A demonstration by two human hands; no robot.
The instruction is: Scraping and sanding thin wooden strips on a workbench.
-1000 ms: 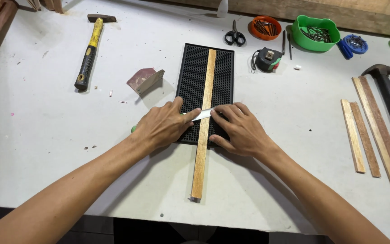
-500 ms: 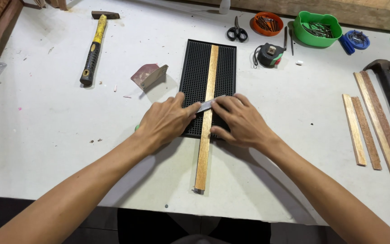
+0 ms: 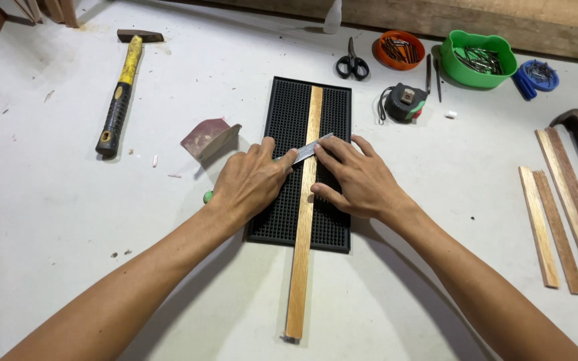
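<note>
While the strip (image 3: pixel 306 200) runs lengthwise away from the person on the mat (image 3: pixel 282 134), a blade (image 3: pixel 310 150) crosses it, left hand (image 3: pixel 252 180) apparently clamped on its handle, right hand (image 3: pixel 359 180) fingers spread, pressing.

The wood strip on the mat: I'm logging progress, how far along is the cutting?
Done: wood strip lies lengthwise on the black mat. In hand: left hand holds a blade across it, right hand pressing beside. Left: the strip looks whole; whether a cut has started is hidden.
</note>
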